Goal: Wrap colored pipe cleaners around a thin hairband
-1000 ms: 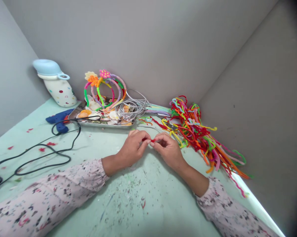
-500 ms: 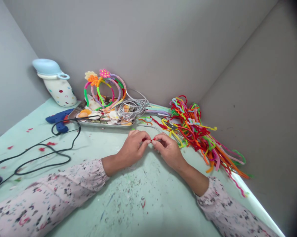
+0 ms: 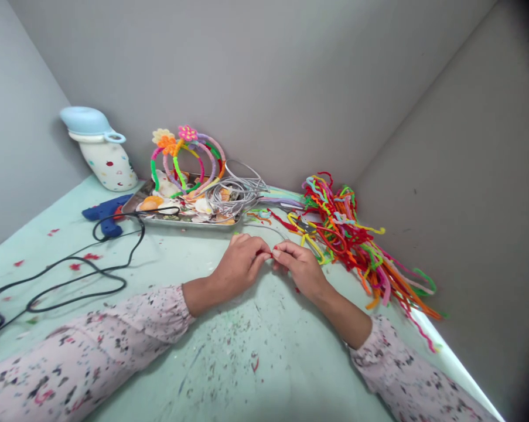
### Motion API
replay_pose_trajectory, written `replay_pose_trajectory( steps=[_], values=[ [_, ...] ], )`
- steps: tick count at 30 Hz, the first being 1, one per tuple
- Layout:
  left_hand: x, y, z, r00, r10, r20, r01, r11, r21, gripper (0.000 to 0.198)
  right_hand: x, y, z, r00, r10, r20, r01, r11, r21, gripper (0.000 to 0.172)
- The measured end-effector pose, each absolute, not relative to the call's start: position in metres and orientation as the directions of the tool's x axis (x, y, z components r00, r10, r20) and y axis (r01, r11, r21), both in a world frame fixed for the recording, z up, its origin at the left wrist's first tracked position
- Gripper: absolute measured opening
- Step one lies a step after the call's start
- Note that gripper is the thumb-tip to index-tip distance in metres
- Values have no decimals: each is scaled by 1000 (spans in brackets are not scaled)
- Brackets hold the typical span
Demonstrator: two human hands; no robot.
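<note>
My left hand (image 3: pixel 240 264) and my right hand (image 3: pixel 300 266) meet fingertip to fingertip over the pale green table (image 3: pixel 229 351). Both pinch a small red piece of pipe cleaner, now almost fully hidden between the fingers. A thin grey wire (image 3: pixel 268 230) arcs just behind the fingertips. A heap of coloured pipe cleaners (image 3: pixel 347 234) lies right beside my right hand. Both sleeves are pale with a speckled flower print.
A metal tray (image 3: pixel 180 220) at the back holds shells, grey wire coils (image 3: pixel 233 193) and pipe-cleaner headbands (image 3: pixel 187 155). A blue glue gun (image 3: pixel 103 211) with a black cord (image 3: pixel 71 275) lies left. A white dotted jug (image 3: pixel 99 152) stands in the corner. Grey walls close in behind and right.
The fingertips of both hands have drawn together, and the red piece that showed between them is now nearly covered. The hands have shifted slightly toward me.
</note>
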State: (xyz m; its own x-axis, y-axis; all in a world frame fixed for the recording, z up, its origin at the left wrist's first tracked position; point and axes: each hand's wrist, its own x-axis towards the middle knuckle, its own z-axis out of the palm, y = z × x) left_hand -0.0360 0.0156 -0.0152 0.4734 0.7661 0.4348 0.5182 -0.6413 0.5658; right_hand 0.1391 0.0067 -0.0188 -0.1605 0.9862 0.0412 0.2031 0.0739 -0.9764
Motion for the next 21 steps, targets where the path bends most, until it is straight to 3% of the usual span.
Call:
replay_pose_trajectory(
  steps=[8,15,21],
  values=[
    [-36,17,-18,473,766,434,517,-641,567,14,138,6,-21,-152,987,46,218,79,-973,20],
    [-37,17,-15,392,818,421,509,-574,641,14,135,1,-28,-53,920,389,320,384,-866,18],
    [-37,18,-16,386,824,415,497,-565,659,16,134,-1,-24,-141,804,578,465,570,-678,5]
  ],
)
